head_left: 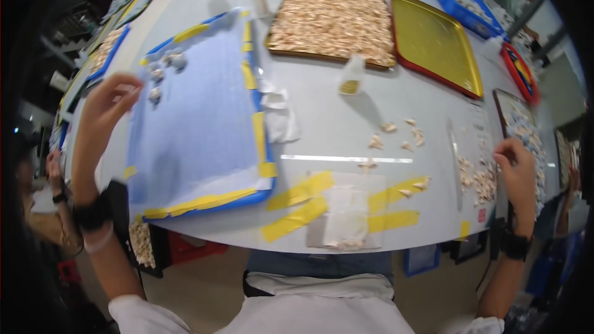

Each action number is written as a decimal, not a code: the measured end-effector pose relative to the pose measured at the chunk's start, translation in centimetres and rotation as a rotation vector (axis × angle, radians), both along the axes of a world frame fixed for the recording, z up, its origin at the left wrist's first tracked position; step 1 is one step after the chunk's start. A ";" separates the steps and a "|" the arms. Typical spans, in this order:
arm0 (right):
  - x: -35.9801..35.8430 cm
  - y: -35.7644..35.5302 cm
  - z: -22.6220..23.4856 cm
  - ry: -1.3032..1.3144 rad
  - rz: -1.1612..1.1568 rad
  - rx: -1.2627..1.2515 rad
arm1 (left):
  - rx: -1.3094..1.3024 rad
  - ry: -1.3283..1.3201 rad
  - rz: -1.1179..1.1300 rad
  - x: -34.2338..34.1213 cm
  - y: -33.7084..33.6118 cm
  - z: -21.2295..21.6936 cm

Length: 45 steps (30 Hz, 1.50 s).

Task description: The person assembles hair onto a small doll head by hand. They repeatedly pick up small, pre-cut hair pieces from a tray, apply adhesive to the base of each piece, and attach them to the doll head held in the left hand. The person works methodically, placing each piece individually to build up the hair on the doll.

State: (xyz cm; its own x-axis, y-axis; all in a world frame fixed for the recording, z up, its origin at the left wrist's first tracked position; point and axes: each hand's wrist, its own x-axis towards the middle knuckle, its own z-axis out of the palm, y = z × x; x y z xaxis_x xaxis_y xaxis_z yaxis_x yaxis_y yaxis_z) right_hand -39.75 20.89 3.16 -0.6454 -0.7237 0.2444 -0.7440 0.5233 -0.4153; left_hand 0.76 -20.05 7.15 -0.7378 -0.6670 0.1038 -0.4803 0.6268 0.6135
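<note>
Pale loose pieces (484,182) lie on the counter (309,102) beside the right hand (518,164); whitish clusters (177,60) sit on the blue lined tray (204,117) near the left hand (108,114). Each hand's grip is curled, whether clamped or apart cannot be told; a low right-hand sweep could scatter the pieces; a left-hand brush could displace the clusters.

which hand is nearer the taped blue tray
Left. The left hand is at the upper left edge of the taped blue tray; the right hand is well off to its right, beside the small pale pieces.
</note>
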 end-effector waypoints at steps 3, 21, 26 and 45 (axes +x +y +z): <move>0.6 0.2 0.7 -0.208 -0.055 -0.157 | -0.175 -0.228 0.060 -1.2 -3.2 -0.3; 6.7 0.8 1.4 -0.268 0.042 -0.392 | 0.944 0.631 -0.194 1.0 14.7 -0.4; 9.0 -0.5 1.3 -0.486 0.181 -0.543 | 1.278 0.781 -0.158 0.0 19.8 -3.5; 16.7 -9.8 1.8 -0.174 0.641 -0.005 | 1.144 0.788 0.174 -3.5 24.7 -7.4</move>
State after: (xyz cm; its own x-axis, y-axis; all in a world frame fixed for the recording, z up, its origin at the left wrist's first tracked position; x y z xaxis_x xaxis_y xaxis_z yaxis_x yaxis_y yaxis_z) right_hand -23.07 11.04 4.98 -0.1175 -0.9766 0.1799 -0.8290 -0.0033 -0.5592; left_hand -2.70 4.61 -0.26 -0.6412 -0.7381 -0.2100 0.2062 -0.4293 0.8793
